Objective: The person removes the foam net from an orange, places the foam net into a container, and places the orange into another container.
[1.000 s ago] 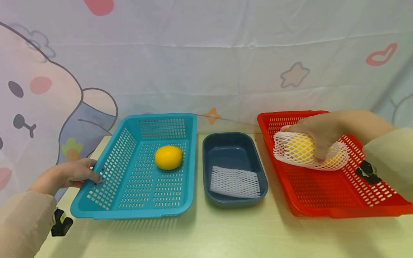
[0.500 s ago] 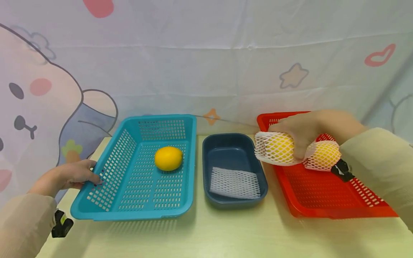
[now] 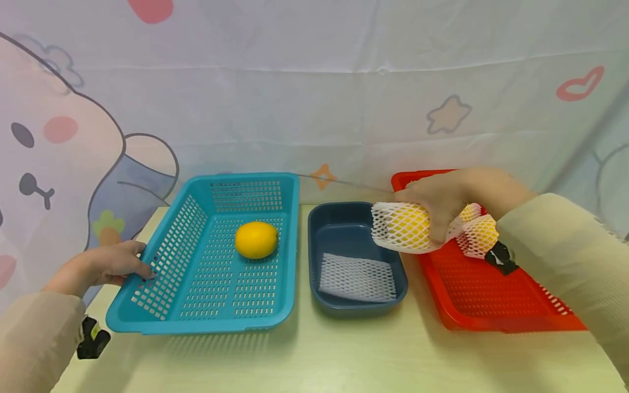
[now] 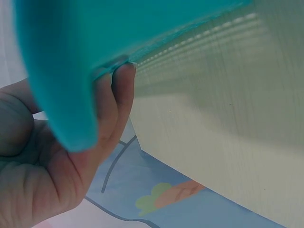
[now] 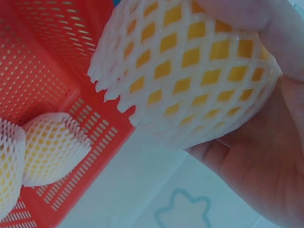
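My left hand (image 3: 115, 263) grips the left side of the teal basket (image 3: 206, 326); the left wrist view shows fingers under its rim (image 4: 78, 128). Inside that basket lies one bare lemon (image 3: 256, 240). With my right hand (image 3: 437, 199) I hold a lemon in a white foam net (image 3: 408, 226), above the gap between the red basket (image 3: 444, 305) and the dark blue tray (image 3: 339, 312). The net's open end points left, and the fingers wrap its other end. Two more netted lemons (image 5: 54, 149) show in the red basket in the right wrist view.
A flattened white foam net (image 3: 357, 278) lies in the front part of the blue tray, which stands between the two baskets. All three containers are on a pale wooden table (image 3: 314, 355). A printed cloth (image 3: 275, 103) hangs close behind them.
My right hand has lifted the netted lemon and moved left, from over the red basket to the tray's right edge. The left hand and the teal basket have stayed put.
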`<state>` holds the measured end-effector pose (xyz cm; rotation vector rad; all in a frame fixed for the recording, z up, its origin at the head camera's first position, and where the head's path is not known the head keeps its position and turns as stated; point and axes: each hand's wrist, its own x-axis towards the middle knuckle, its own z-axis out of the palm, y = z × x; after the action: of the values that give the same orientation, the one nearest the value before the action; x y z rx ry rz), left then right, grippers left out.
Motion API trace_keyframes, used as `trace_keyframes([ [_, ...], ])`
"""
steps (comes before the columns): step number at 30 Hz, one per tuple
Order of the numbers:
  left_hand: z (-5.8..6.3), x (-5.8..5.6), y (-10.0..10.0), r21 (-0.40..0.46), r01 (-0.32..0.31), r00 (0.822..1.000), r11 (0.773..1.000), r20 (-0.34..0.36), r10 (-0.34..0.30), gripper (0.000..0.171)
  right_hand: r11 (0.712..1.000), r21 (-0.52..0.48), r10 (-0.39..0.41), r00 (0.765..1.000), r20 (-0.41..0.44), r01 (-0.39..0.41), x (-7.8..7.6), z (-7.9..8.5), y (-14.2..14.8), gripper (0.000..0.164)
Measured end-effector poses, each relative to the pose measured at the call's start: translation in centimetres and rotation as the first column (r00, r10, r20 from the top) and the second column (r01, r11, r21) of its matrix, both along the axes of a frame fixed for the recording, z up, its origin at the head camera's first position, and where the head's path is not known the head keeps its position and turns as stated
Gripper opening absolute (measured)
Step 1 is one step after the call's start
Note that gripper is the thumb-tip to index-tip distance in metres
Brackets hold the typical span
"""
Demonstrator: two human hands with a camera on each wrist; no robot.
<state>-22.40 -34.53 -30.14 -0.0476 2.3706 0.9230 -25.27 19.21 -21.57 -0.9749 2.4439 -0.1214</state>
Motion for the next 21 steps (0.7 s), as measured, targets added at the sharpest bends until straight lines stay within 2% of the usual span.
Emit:
trace_keyframes([
  [12, 0.0, -0.1, 0.3, 0.014, 0.0, 1.0, 1.0, 0.003, 0.0, 0.062, 1.0, 0.024, 0.002, 1.0, 0.016, -0.002, 0.0, 0.2, -1.9, 0.064],
  [21, 0.0, -0.1, 0.2, 0.018, -0.007, 1.0, 1.0, 0.007, 0.007, 0.062, 0.998, 0.022, 0.057, 0.998, 0.003, -0.057, -0.1, 0.3, -3.0, 0.065],
])
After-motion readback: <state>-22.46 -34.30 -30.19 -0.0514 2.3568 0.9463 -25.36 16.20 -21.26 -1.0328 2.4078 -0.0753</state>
